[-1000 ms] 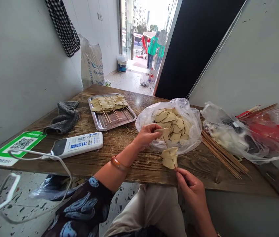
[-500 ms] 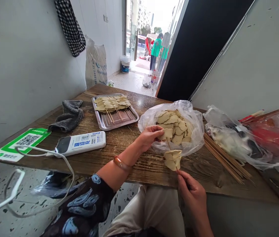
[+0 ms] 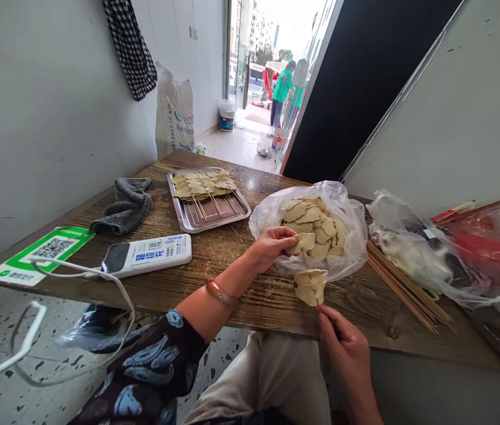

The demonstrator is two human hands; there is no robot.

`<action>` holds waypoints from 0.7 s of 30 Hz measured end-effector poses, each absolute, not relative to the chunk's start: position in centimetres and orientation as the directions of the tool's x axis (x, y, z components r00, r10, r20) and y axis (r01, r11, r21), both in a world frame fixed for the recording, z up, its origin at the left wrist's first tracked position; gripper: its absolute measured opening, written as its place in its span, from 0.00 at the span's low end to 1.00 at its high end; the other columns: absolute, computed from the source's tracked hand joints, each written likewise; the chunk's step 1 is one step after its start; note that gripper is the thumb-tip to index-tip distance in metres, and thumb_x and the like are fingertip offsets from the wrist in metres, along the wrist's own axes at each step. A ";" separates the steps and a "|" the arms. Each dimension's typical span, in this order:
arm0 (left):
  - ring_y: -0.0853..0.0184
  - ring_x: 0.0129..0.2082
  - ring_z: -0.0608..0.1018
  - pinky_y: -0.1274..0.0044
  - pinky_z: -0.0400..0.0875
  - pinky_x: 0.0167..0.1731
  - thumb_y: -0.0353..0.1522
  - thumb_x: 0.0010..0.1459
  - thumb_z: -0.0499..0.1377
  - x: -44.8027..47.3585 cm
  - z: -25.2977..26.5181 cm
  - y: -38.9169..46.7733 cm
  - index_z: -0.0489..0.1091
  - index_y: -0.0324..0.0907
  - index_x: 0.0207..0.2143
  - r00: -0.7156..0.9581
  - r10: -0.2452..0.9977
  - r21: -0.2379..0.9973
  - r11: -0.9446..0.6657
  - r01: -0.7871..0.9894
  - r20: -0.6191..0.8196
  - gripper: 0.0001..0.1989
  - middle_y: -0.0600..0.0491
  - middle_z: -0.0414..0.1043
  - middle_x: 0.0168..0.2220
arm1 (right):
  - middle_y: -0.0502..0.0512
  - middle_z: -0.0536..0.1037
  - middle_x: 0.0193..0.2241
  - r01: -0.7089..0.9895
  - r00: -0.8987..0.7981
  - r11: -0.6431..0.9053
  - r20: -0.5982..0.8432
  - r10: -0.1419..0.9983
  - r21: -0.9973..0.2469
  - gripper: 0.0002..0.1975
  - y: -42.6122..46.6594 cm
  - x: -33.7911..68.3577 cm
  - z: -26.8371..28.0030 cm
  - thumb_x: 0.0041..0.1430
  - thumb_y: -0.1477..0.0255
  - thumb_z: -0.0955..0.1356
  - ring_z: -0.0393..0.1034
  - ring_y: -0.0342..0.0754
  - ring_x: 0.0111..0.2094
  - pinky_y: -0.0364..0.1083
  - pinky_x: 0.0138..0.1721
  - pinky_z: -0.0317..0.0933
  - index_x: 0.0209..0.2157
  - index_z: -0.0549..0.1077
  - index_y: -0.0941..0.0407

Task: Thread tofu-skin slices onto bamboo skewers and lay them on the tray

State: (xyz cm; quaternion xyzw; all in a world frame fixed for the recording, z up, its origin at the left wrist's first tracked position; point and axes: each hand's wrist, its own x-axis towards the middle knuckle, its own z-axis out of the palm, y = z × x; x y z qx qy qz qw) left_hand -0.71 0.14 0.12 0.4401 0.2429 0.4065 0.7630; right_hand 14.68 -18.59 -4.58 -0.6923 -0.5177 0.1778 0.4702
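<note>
My left hand [image 3: 278,242], closed in a pinch, holds a thin pale slice [image 3: 301,243] that looks like potato at the upper end of a wooden skewer [image 3: 304,260]. Lower on that skewer sits a bunch of folded slices [image 3: 310,287]. The skewer's bottom end is gripped between the thumb and fingers of my right hand [image 3: 345,342], close to the table edge. Just behind my left hand, an open clear plastic bag [image 3: 353,248] is heaped with loose slices [image 3: 316,221]. Whether the skewer tip pierces the held slice, I cannot tell.
A metal tray [image 3: 183,218] carries several loaded skewers [image 3: 203,184]. Bare skewers [image 3: 402,286] lie right of the bag, beside more plastic bags [image 3: 444,254]. At left are a grey cloth [image 3: 128,206], a white power bank [image 3: 159,257], a cable [image 3: 121,289] and a QR-code card [image 3: 46,254].
The slice in my left hand has shifted slightly right at the skewer's top and shows broader. My right hand keeps its hold almost unmoved. The whole view has shifted a little.
</note>
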 end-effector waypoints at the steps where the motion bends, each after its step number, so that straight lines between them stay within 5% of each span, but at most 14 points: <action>1: 0.73 0.20 0.73 0.81 0.61 0.22 0.39 0.37 0.71 -0.7 0.0 0.1 0.71 0.35 0.30 0.555 0.832 0.871 0.279 -0.404 -0.009 0.21 0.54 0.72 0.22 | 0.56 0.83 0.32 0.545 0.404 -0.025 0.237 0.883 -0.838 0.16 -18.5 14.6 -4.5 0.55 0.60 0.68 0.77 0.52 0.32 0.46 0.34 0.71 0.36 0.82 0.56; 21: 0.76 0.22 0.67 0.81 0.58 0.24 0.36 0.43 0.66 -0.2 0.2 -0.2 0.69 0.35 0.30 0.504 0.857 0.958 0.044 -0.283 0.109 0.15 0.57 0.67 0.21 | 0.56 0.81 0.29 0.463 0.428 -0.064 0.160 0.890 -0.884 0.18 -18.1 14.6 -4.8 0.56 0.59 0.67 0.73 0.48 0.26 0.43 0.27 0.67 0.38 0.81 0.57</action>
